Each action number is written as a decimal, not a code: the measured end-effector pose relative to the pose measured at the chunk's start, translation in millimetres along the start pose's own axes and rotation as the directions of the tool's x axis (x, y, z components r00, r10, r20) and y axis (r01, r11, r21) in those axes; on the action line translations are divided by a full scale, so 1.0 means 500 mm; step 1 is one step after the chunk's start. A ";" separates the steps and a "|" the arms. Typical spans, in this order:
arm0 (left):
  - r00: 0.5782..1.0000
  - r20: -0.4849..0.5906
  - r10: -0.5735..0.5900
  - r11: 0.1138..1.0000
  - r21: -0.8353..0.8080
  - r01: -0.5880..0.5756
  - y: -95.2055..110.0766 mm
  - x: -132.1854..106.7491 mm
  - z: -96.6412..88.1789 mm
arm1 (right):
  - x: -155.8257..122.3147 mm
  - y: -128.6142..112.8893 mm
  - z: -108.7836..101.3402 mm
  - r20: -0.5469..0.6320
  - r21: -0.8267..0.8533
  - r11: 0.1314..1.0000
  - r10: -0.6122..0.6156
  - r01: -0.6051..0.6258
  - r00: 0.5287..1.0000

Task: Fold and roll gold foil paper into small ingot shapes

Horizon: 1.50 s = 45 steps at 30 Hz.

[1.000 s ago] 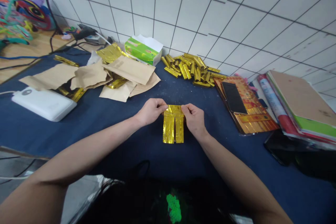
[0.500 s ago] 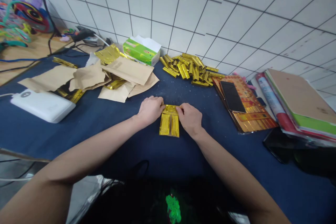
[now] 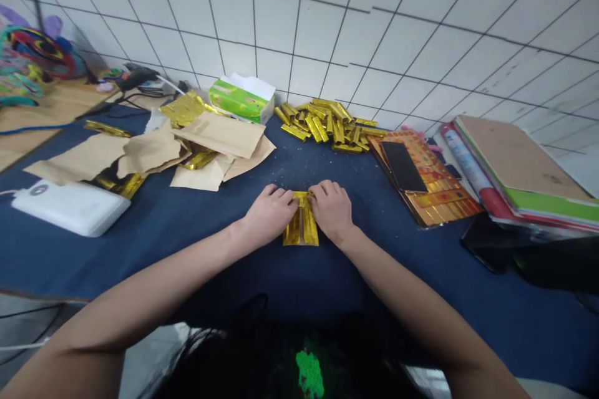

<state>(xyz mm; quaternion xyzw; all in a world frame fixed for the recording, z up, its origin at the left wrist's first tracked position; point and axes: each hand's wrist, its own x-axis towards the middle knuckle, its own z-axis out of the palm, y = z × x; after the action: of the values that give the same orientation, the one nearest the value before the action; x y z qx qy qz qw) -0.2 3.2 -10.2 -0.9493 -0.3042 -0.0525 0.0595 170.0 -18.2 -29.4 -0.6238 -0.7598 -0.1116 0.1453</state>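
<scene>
A piece of folded gold foil paper (image 3: 292, 234) lies on the dark blue tablecloth in front of me, with a brown strip showing down its middle. My left hand (image 3: 272, 209) pinches its upper left corner, fingers curled and closed. At the opposite corner, my right hand (image 3: 331, 207) grips the paper between thumb and bent fingers. The far edge is folded over, and part of it is hidden by my fingers. Beyond my hands, a heap of folded gold paper pieces (image 3: 322, 123) rests near the tiled wall.
Brown paper sheets (image 3: 219, 131) and gold foil lie at the left, beside a white power bank (image 3: 70, 206). A green tissue pack (image 3: 241, 100) stands by the wall. At the right are a dark phone (image 3: 403, 166) on orange packets (image 3: 452, 196) and stacked notebooks (image 3: 528, 156).
Both hands have come slightly nearer to me along the gold paper, covering more of its sides. The far fold now sits lower over it. The whole view has shifted a little.
</scene>
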 end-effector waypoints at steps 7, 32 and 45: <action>0.999 0.039 0.003 1.000 0.014 -0.003 0.011 -0.006 -0.009 | -0.013 -0.009 -0.002 -0.020 0.191 0.946 -0.263 0.261 0.965; 0.989 0.148 -0.020 0.997 -0.068 0.030 -0.021 -0.024 -0.040 | -0.065 0.009 -0.036 0.218 0.085 0.991 -0.121 0.105 0.969; 0.994 0.108 -0.032 0.994 -0.104 0.043 -0.033 -0.016 -0.031 | -0.062 0.013 -0.042 0.270 0.124 0.988 -0.122 0.091 0.955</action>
<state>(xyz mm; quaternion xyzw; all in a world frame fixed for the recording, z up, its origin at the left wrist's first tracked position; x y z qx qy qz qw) -17.1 9.7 5.4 -0.9466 -0.3216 -0.0194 -0.0084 183.6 -52.6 -21.2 -0.5824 -0.8101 0.0110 0.0657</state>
